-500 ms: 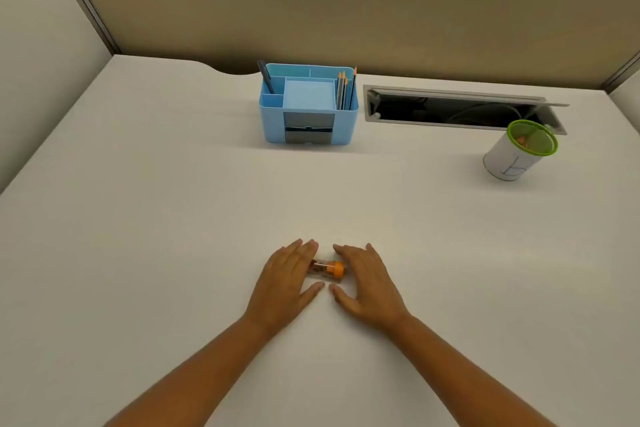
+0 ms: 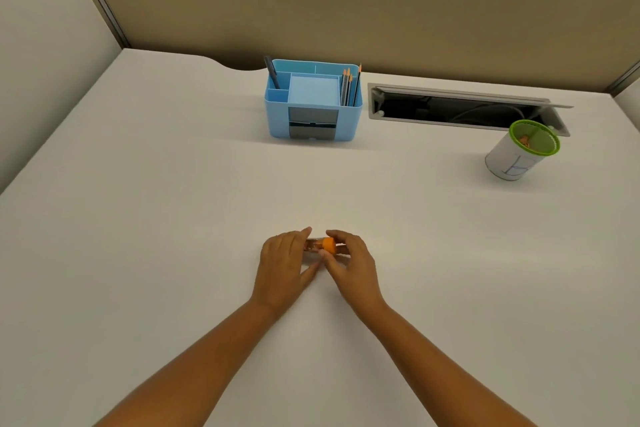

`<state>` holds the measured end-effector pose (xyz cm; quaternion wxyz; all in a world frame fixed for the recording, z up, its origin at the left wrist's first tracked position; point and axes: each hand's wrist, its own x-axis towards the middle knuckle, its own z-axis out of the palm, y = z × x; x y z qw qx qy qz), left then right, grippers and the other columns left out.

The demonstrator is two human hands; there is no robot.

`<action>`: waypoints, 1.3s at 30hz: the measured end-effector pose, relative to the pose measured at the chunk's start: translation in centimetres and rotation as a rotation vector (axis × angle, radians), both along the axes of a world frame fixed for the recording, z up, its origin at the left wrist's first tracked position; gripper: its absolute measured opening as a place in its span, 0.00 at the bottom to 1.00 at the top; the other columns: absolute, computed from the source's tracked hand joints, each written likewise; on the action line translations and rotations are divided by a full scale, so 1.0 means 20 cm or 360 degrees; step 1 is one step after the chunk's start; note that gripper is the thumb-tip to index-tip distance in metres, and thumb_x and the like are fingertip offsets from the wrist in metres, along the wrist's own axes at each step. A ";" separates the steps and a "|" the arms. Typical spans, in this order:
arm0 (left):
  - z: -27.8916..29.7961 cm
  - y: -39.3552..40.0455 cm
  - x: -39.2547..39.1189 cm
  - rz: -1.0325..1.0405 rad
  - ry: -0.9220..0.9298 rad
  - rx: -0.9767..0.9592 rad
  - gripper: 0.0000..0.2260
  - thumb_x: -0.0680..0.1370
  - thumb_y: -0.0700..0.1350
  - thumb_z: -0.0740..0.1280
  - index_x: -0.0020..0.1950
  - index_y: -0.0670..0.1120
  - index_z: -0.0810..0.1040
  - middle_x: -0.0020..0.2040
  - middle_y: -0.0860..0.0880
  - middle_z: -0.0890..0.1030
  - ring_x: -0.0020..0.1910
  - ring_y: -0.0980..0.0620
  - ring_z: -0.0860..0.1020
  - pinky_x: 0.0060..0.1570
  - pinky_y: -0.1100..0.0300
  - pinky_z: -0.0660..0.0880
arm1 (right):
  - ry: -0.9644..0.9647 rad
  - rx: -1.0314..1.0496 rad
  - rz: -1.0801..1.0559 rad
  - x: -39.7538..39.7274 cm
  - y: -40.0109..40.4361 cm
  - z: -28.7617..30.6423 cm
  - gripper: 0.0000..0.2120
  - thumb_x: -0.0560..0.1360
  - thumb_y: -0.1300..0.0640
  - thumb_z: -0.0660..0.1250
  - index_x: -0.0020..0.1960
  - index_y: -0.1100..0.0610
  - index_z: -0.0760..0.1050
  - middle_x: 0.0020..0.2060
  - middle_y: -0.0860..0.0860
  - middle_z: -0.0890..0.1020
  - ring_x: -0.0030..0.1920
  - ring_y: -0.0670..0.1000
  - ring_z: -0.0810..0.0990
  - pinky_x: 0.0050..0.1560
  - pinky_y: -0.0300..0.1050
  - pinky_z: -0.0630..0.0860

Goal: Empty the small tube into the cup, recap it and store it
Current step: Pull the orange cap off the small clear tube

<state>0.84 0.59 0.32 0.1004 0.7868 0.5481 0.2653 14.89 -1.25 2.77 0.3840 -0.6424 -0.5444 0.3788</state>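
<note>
A small clear tube (image 2: pixel 313 245) with an orange cap (image 2: pixel 329 245) lies sideways between my hands, low over the white desk (image 2: pixel 173 218). My left hand (image 2: pixel 285 262) grips the tube's body, fingers curled over it. My right hand (image 2: pixel 351 262) pinches the orange cap between thumb and fingers. The cap sits on the tube. A white cup with a green rim (image 2: pixel 521 151) stands at the right rear, something orange lying inside it. A blue desk organiser (image 2: pixel 313 100) stands at the rear centre.
Pencils (image 2: pixel 350 85) and a dark pen (image 2: pixel 272 73) stick up from the organiser. An open cable slot (image 2: pixel 460 107) with a raised lid is cut into the desk behind the cup. Partition walls close the desk at the back and left.
Both hands have closed in from flat beside the tube. The left now holds the body and the right grips the cap; the tube has lifted slightly.
</note>
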 end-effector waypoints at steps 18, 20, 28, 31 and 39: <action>0.13 0.02 0.15 -0.0109 -0.0346 -0.0121 0.11 0.75 0.46 0.60 0.54 0.42 0.73 0.45 0.44 0.79 0.42 0.45 0.75 0.43 0.54 0.69 | -0.0003 -0.0064 0.0045 0.08 0.07 0.21 0.12 0.70 0.53 0.73 0.52 0.54 0.81 0.43 0.46 0.83 0.45 0.44 0.80 0.43 0.21 0.70; 0.13 0.01 0.15 -0.0088 -0.0383 -0.0132 0.11 0.75 0.46 0.60 0.53 0.42 0.74 0.44 0.44 0.79 0.41 0.45 0.76 0.42 0.51 0.72 | -0.0009 -0.0066 0.0067 0.07 0.07 0.22 0.11 0.70 0.53 0.73 0.51 0.53 0.82 0.42 0.45 0.83 0.44 0.44 0.80 0.42 0.21 0.70; 0.15 0.01 0.15 -0.0090 -0.0498 -0.0150 0.14 0.76 0.51 0.58 0.53 0.43 0.74 0.43 0.45 0.79 0.40 0.48 0.76 0.41 0.49 0.74 | -0.0009 -0.0102 0.0116 0.08 0.07 0.26 0.11 0.70 0.53 0.73 0.51 0.54 0.82 0.43 0.45 0.83 0.43 0.43 0.79 0.42 0.21 0.70; 0.15 0.01 0.16 -0.0063 -0.0588 -0.0154 0.10 0.75 0.47 0.61 0.52 0.42 0.73 0.43 0.46 0.78 0.39 0.50 0.75 0.42 0.49 0.74 | 0.0064 -0.0167 0.0122 0.10 0.08 0.27 0.10 0.70 0.53 0.73 0.50 0.53 0.82 0.44 0.47 0.85 0.45 0.43 0.81 0.43 0.24 0.73; 0.13 -0.02 0.19 -0.0030 -0.0617 -0.0185 0.11 0.75 0.46 0.61 0.53 0.42 0.72 0.45 0.45 0.78 0.43 0.48 0.75 0.45 0.50 0.74 | 0.0269 -0.0332 0.0064 0.14 0.07 0.26 0.13 0.71 0.55 0.72 0.55 0.54 0.79 0.47 0.50 0.84 0.49 0.49 0.82 0.56 0.46 0.78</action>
